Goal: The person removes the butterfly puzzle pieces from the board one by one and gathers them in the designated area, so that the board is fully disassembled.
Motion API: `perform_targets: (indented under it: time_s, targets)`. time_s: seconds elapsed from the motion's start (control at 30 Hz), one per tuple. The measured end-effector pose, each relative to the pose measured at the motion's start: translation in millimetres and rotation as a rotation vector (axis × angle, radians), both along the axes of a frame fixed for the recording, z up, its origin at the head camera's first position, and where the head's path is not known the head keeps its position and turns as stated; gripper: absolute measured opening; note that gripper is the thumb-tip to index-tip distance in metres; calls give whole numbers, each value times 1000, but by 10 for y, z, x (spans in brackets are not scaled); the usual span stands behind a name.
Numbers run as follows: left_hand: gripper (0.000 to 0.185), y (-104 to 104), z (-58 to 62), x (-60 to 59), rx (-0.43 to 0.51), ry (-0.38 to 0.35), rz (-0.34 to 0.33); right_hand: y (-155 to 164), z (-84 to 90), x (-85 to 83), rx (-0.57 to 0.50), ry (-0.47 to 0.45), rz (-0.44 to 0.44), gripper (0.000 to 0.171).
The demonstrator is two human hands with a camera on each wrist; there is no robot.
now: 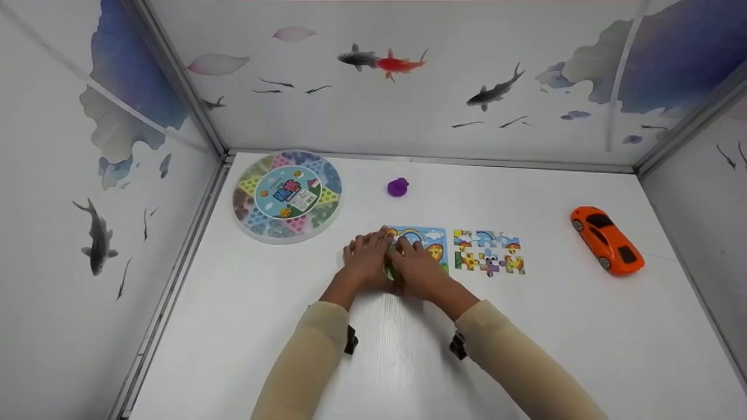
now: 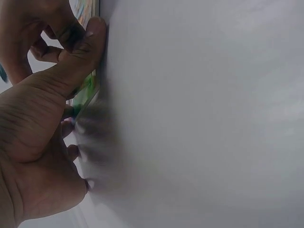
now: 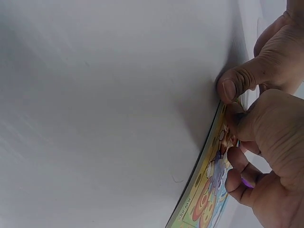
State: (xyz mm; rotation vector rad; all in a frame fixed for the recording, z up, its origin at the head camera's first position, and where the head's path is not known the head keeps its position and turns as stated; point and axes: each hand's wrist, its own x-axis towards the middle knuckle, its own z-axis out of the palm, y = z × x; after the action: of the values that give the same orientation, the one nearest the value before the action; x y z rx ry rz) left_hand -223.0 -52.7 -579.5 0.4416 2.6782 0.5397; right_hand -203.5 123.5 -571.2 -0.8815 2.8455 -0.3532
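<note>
A colourful jigsaw board (image 1: 435, 235) with a cartoon picture lies on the white table, its left end mostly covered by both hands. My left hand (image 1: 366, 261) holds that end, its thumb (image 2: 85, 47) along the near edge and its other fingers round the left side. Close against it, my right hand (image 1: 421, 271) pinches at the board's near-left part with curled fingers; the exact spot is hidden. In the right wrist view, the printed picture (image 3: 213, 175) shows beside the right fingers (image 3: 240, 159). Several loose puzzle pieces (image 1: 489, 239) lie in two rows right of the board.
A round game box (image 1: 332, 201) with a coloured rim lies at the back left. Behind the board sits a small purple toy (image 1: 398, 187). An orange toy car (image 1: 607, 240) stands at the right. Walls (image 1: 379, 128) enclose the table's back and sides.
</note>
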Motion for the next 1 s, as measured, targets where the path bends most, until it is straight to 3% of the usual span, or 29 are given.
perform_targets:
  time_s: [0.27, 0.57, 0.87, 1.0]
  targets:
    - [123, -8, -153, -92, 20, -17, 15, 7, 17, 2, -3, -47, -7, 74]
    - [125, 20, 16, -8, 0, -13, 31, 21, 83, -5, -10, -91, 16, 61]
    - [120, 17, -45, -38, 4, -18, 23, 63, 39, -3, -30, 2, 34, 51]
    - [127, 7, -49, -38, 17, -8, 24, 119, 1, -7, -55, 51, 50, 52]
